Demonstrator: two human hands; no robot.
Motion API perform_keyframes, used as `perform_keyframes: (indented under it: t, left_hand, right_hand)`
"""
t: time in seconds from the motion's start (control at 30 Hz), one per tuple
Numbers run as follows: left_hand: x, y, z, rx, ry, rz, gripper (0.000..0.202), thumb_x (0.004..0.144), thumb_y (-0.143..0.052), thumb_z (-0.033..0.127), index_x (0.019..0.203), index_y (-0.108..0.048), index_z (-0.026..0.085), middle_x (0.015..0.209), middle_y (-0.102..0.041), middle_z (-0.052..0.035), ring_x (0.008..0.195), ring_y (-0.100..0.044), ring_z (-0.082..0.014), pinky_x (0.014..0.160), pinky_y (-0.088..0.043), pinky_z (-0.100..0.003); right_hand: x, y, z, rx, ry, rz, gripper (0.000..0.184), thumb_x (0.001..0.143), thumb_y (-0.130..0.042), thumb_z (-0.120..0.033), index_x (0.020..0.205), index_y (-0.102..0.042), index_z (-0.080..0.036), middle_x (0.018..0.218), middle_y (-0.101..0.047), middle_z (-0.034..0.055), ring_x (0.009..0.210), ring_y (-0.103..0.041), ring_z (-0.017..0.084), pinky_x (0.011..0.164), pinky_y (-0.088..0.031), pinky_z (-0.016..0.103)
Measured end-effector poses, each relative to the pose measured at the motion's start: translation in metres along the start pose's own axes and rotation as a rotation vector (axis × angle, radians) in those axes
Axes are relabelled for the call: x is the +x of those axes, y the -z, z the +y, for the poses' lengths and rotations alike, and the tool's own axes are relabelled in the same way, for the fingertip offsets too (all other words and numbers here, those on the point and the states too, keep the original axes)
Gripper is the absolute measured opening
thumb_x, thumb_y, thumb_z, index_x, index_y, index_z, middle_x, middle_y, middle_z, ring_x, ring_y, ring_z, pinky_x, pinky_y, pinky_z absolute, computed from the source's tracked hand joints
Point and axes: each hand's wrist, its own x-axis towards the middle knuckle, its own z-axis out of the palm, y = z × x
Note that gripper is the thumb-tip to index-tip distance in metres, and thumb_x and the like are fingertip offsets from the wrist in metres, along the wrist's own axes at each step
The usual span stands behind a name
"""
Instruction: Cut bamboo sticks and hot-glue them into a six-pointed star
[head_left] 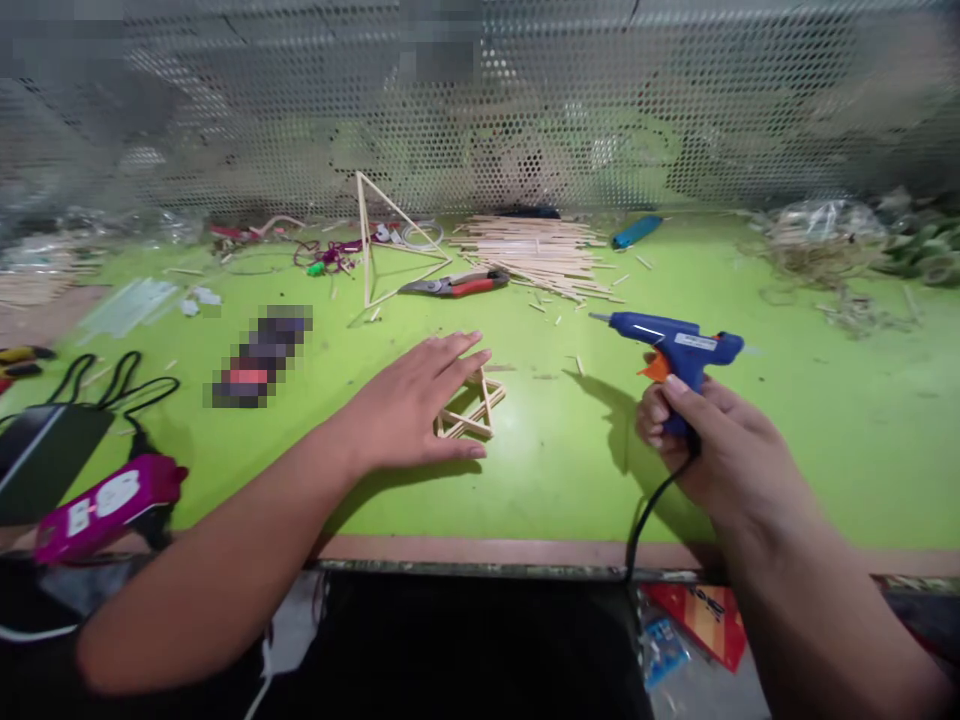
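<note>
My left hand (pixel 420 405) lies over a small star-like frame of thin wooden sticks (pixel 489 405) on the green table. Its fingers and thumb are stretched apart around the frame, and the palm hides the frame's left part. Whether the fingers touch the sticks, I cannot tell. Off to the right, my right hand (pixel 709 440) is wrapped round the handle of a blue hot glue gun (pixel 679 345). The gun is raised above the table, its nozzle pointing left and its orange trigger in front of the fingers. A black cord runs down from the handle over the table edge.
Behind my left hand stand a triangular stick frame (pixel 365 240) and red-handled pliers (pixel 457 285). A pile of sticks (pixel 532 250) and a blue cutter (pixel 637 232) lie farther back, before a perforated metal screen (pixel 540 120). A magenta power strip (pixel 105 510) sits at the left edge.
</note>
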Motion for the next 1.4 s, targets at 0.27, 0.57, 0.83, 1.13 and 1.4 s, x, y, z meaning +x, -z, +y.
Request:
perform_keyframes:
  t: [0.27, 0.57, 0.83, 1.13, 1.4]
  left_hand:
    - [0.0, -0.004, -0.002, 0.017, -0.022, -0.017, 0.109, 0.105, -0.054, 0.087, 0.185, -0.026, 0.019, 0.194, -0.019, -0.0124, 0.179, -0.021, -0.0363, 0.148, -0.011, -0.055]
    - [0.0, -0.004, -0.002, 0.017, -0.041, 0.004, 0.084, 0.118, -0.043, 0.063, 0.183, -0.029, 0.012, 0.192, -0.026, -0.0154, 0.178, -0.027, -0.0336, 0.148, -0.017, -0.053]
    - [0.003, -0.015, -0.003, 0.041, -0.079, 0.005, 0.093, 0.115, -0.045, 0.071, 0.184, -0.027, 0.012, 0.192, -0.025, -0.0154, 0.178, -0.027, -0.0326, 0.148, -0.019, -0.051]
    - [0.004, -0.019, -0.006, 0.085, -0.096, -0.004, 0.103, 0.111, -0.047, 0.081, 0.183, -0.027, 0.01, 0.191, -0.025, -0.0167, 0.176, -0.033, -0.0341, 0.147, -0.021, -0.051]
    - [0.006, -0.018, -0.001, 0.129, -0.095, -0.001, 0.1, 0.111, -0.053, 0.073, 0.182, -0.027, 0.008, 0.191, -0.027, -0.0177, 0.175, -0.034, -0.0336, 0.147, -0.02, -0.05]
  right_hand:
    - [0.0, -0.011, 0.004, 0.018, -0.033, -0.074, 0.035, 0.09, -0.088, -0.053, 0.097, -0.063, -0.03, 0.074, -0.056, -0.0029, 0.063, -0.056, 0.018, 0.056, -0.051, 0.035]
    - [0.008, -0.024, -0.028, -0.07, -0.081, -0.152, 0.028, 0.096, -0.084, -0.054, 0.104, -0.078, -0.029, 0.069, -0.055, -0.0011, 0.064, -0.057, 0.021, 0.059, -0.054, 0.038]
    - [0.028, -0.051, -0.012, 0.221, -0.2, -0.123, 0.026, 0.091, -0.091, -0.04, 0.102, -0.08, -0.019, 0.057, -0.042, -0.0082, 0.052, -0.039, 0.01, 0.048, -0.043, 0.024]
    - [0.025, -0.041, -0.003, 0.147, -0.286, -0.236, 0.039, 0.088, -0.098, -0.055, 0.098, -0.085, -0.019, 0.05, -0.046, -0.0078, 0.043, -0.043, 0.009, 0.044, -0.041, 0.024]
    - [0.024, -0.03, -0.001, -0.117, -0.37, -0.471, 0.053, 0.099, -0.081, -0.072, 0.092, -0.08, -0.019, 0.047, -0.053, -0.0044, 0.04, -0.053, 0.012, 0.043, -0.044, 0.025]
